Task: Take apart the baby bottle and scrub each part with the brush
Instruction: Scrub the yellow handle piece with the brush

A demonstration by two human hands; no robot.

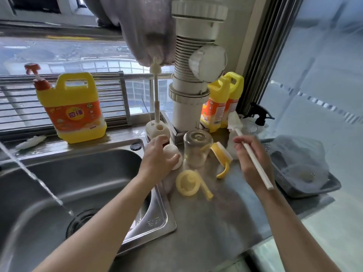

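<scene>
The baby bottle lies in parts on the steel counter. Its clear glass body [197, 149] stands upside down. A yellow handled collar [223, 157] leans beside it on the right. The pale yellow nipple with its straw [187, 183] lies in front. My left hand [157, 159] wraps around the white cap [172, 154] left of the glass body. My right hand [253, 159] holds the long white handle of the bottle brush [234, 120], its sponge head pointing up and away.
Water streams from the left into the steel sink [49, 193]. A brush stand [157, 128], a yellow detergent jug [72, 108], a white drain pipe [190, 85] and two yellow bottles [222, 103] line the back. A grey basket [306, 173] sits at right.
</scene>
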